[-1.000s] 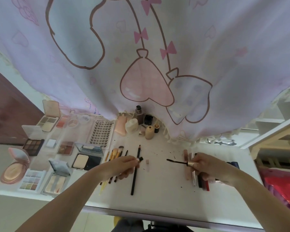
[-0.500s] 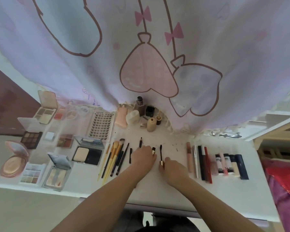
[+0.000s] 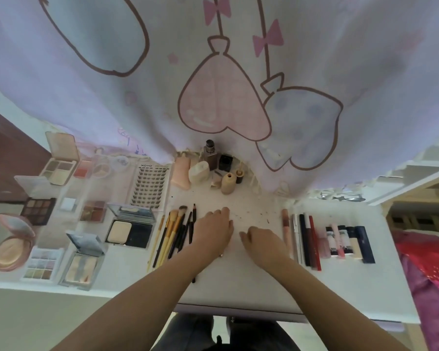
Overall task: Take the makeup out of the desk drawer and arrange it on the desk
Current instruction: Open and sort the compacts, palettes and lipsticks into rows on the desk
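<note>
Both hands lie palm down in the middle of the white desk (image 3: 264,295), the left hand (image 3: 214,233) and the right hand (image 3: 264,243) with fingers relaxed and nothing visibly gripped. The makeup flanks them: brushes and pencils (image 3: 175,234) fanned just left, opened palettes and compacts (image 3: 129,228) beyond, upright-laid lip tubes and sticks (image 3: 307,239) in a tidy row right, small bottles (image 3: 227,183) at the back. A pale lilac curtain (image 3: 226,79) printed with hearts and bows hangs over the desk's far edge.
</note>
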The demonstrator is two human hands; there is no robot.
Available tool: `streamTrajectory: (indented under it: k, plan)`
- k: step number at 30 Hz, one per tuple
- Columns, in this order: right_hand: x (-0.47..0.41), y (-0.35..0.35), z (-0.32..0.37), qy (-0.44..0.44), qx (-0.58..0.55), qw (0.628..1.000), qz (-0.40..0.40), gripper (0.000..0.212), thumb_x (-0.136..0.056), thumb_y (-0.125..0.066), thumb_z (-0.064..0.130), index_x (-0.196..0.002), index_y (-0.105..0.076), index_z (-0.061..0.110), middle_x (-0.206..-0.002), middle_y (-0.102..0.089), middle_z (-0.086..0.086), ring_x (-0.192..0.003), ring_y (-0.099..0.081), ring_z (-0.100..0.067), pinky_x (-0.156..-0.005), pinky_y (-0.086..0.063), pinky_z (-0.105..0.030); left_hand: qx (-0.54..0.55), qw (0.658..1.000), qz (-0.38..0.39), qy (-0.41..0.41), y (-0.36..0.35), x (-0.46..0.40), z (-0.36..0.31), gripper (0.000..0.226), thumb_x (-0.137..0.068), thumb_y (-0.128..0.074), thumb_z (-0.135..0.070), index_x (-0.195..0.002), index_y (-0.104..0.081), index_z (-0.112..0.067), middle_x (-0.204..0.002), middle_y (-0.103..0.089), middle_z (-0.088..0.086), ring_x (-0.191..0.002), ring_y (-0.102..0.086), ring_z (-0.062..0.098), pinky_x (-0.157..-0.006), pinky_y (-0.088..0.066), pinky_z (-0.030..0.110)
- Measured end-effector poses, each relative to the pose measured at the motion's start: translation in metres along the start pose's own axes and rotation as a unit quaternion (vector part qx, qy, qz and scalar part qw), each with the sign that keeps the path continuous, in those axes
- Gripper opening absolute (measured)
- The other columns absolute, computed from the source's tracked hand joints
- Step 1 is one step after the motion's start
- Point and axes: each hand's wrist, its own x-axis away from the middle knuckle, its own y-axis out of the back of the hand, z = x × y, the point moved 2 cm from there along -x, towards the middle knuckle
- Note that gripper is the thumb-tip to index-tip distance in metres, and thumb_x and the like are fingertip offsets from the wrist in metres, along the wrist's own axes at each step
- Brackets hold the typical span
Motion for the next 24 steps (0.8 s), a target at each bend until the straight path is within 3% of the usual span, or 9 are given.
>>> streamTrajectory:
  k: [1, 4, 8, 12, 16, 20, 24]
  plan:
    - [0.001, 0.01, -0.019, -0.012, 0.004, 1.0, -0.024, 0.037, -0.1, -0.031, 0.037, -0.108, -0.058, 0.012, -0.106, -0.066, -0.011, -0.105, -0.06, -0.03, -0.092, -0.044, -0.035, 0.017, 1.0, -0.002, -0.022, 0.001, 0.0, -0.014, 0.025, -0.1, -0.032, -0.032, -0.109, -0.045, -0.013, -0.105, -0.059, 0.005, -0.093, -0.056, 0.022, -0.064, -0.038, 0.031]
    - [0.0, 0.033, -0.076, -0.081, -0.028, 0.996, -0.032, 0.036, -0.1, -0.031, 0.023, -0.132, -0.047, 0.018, -0.113, -0.065, -0.009, -0.098, -0.064, -0.028, -0.081, -0.051, -0.035, 0.067, 0.996, 0.014, -0.061, -0.007, -0.004, -0.066, 0.027, -0.1, -0.033, -0.029, -0.112, -0.047, -0.011, -0.109, -0.059, 0.007, -0.099, -0.055, 0.025, -0.068, -0.039, 0.034]
    - [-0.006, 0.041, -0.108, -0.085, -0.136, 0.986, -0.036, 0.034, -0.097, -0.036, 0.013, -0.121, -0.059, 0.019, -0.111, -0.066, -0.009, -0.087, -0.059, -0.02, -0.076, -0.048, -0.029, 0.071, 0.994, 0.069, -0.034, -0.032, -0.017, -0.123, 0.038, -0.1, -0.032, -0.024, -0.135, -0.037, -0.009, -0.121, -0.056, 0.011, -0.113, -0.052, 0.027, -0.087, -0.044, 0.037]
    - [-0.012, 0.037, -0.115, -0.075, -0.163, 0.983, -0.024, 0.034, -0.096, -0.035, 0.013, -0.119, -0.061, 0.018, -0.11, -0.066, -0.008, -0.087, -0.058, -0.018, -0.071, -0.041, -0.026, 0.042, 0.996, 0.083, 0.013, -0.049, -0.028, -0.136, 0.041, -0.099, -0.035, -0.025, -0.136, -0.035, -0.007, -0.124, -0.054, 0.011, -0.115, -0.053, 0.027, -0.089, -0.044, 0.036]
    - [-0.019, 0.037, -0.112, -0.065, -0.135, 0.988, -0.029, 0.038, -0.1, -0.033, 0.033, -0.101, -0.064, 0.011, -0.09, -0.067, -0.009, -0.078, -0.058, -0.022, -0.07, -0.043, -0.03, 0.073, 0.993, 0.093, 0.028, -0.052, -0.027, -0.131, 0.03, -0.099, -0.035, -0.026, -0.123, -0.045, -0.009, -0.12, -0.055, 0.009, -0.11, -0.054, 0.025, -0.083, -0.043, 0.034]
    - [-0.018, 0.043, -0.105, -0.059, -0.183, 0.981, 0.001, 0.048, -0.098, -0.036, 0.045, -0.085, -0.067, 0.011, -0.063, -0.059, 0.003, -0.062, -0.055, -0.013, -0.058, -0.037, -0.026, 0.13, 0.988, 0.072, -0.036, -0.047, -0.005, -0.112, 0.027, -0.1, -0.034, -0.03, -0.108, -0.046, -0.008, -0.108, -0.057, 0.009, -0.095, -0.057, 0.028, -0.068, -0.036, 0.033]
    - [-0.006, 0.048, -0.093, -0.103, -0.362, 0.919, 0.12, 0.043, -0.094, -0.049, 0.044, -0.08, -0.067, 0.007, -0.046, -0.051, 0.006, -0.035, -0.039, -0.006, -0.039, -0.029, -0.018, 0.205, 0.974, 0.076, -0.054, -0.035, 0.016, -0.08, 0.021, -0.1, -0.035, -0.023, -0.112, -0.044, -0.008, -0.108, -0.056, 0.009, -0.089, -0.057, 0.028, -0.068, -0.044, 0.037]
